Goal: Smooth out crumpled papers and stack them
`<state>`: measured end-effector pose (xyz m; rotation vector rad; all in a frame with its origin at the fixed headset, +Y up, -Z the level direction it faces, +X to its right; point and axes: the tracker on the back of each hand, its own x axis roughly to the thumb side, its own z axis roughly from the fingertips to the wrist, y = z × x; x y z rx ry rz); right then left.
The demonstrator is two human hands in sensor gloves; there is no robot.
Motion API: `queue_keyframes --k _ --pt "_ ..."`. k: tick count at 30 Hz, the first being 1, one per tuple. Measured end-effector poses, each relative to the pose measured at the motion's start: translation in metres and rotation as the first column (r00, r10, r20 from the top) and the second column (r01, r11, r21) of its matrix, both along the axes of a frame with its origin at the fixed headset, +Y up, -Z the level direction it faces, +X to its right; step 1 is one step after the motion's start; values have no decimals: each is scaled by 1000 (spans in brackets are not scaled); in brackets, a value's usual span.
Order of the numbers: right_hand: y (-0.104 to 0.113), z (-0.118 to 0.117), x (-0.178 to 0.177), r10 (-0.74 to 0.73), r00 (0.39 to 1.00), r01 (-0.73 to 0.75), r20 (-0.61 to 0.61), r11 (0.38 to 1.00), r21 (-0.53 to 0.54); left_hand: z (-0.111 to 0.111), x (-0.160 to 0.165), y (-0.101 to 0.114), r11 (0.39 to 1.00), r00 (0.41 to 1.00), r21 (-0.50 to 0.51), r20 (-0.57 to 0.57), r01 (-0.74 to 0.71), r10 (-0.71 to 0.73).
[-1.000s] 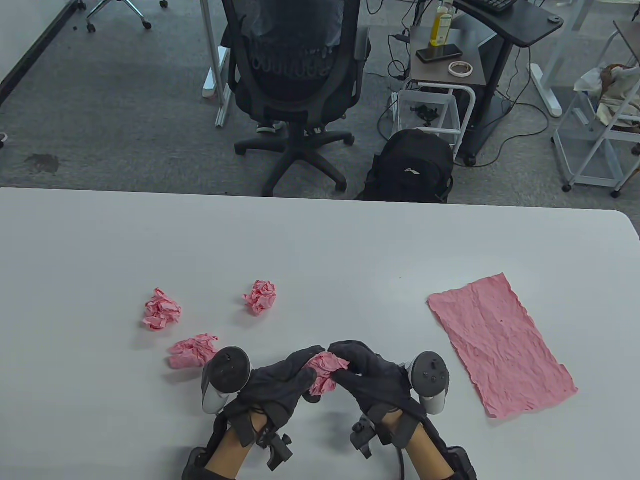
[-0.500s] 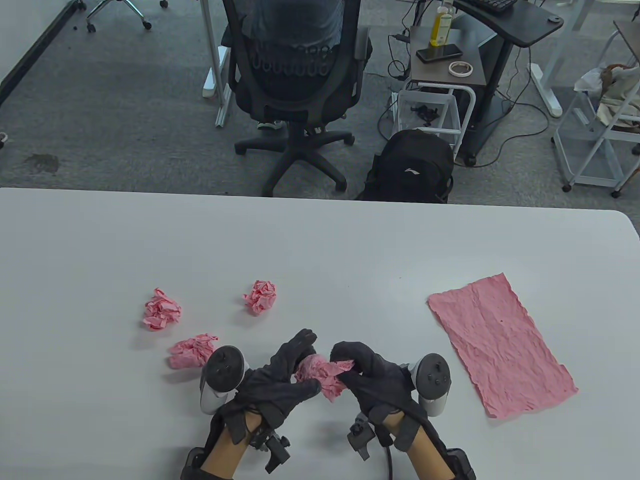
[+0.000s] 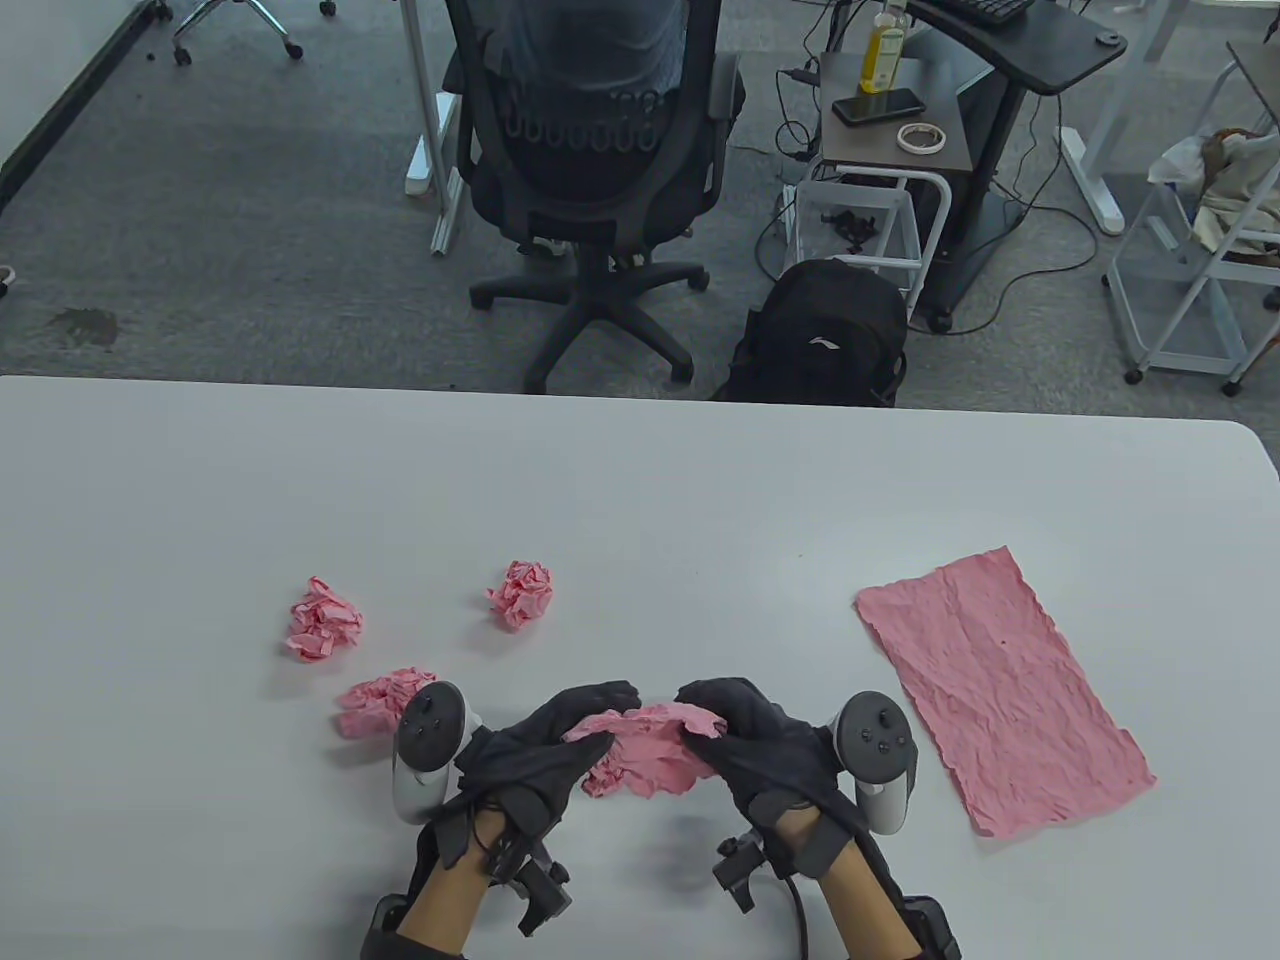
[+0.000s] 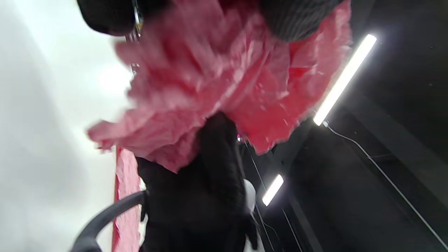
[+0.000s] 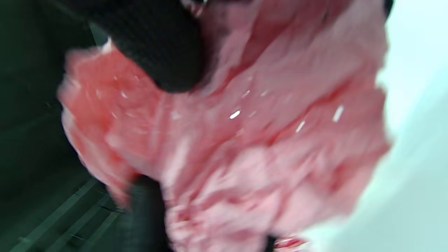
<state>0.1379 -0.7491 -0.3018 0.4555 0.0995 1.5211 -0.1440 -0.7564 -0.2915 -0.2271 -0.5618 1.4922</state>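
Pink paper, half-opened and still heavily creased (image 3: 645,752), is held between both gloved hands near the front edge of the white worktop (image 3: 640,500). The left hand (image 3: 540,760) grips the sheet's left side, fingers curled over its top edge, and the right hand (image 3: 755,745) grips the right side in the same way, so the paper spans the gap between them. In the table view it seems to hang just above the worktop, though whether its lower folds touch the surface is hard to tell.

Both wrist views are blurred; each shows the crinkled pink paper (image 4: 217,80) (image 5: 245,140) filling most of the frame, with dark gloved fingers (image 4: 297,17) (image 5: 164,45) pressed against it.

Three crumpled pink balls lie on the worktop to the left: one (image 3: 383,701) just beside the left hand's tracker (image 3: 428,745), another (image 3: 322,620) farther left and back, and a third (image 3: 521,593) behind the hands. Well apart on the right lies a flattened pink sheet (image 3: 1000,690), wrinkled and set at an angle, near the right hand's tracker (image 3: 878,755) but not touching it.
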Motion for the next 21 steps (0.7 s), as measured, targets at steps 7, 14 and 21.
queue_keyframes --k 7,14,21 --pt "-7 -7 10 -117 993 114 -26 987 -114 -3 -18 0 999 988 -29 -152 14 -18" --pt "-6 -10 24 18 999 -12 50 992 -124 -3 -30 7 980 934 24 -308 196 -179" --pt "11 -7 39 401 863 -428 308 904 22 1 -27 14 902 856 73 -358 425 -374"
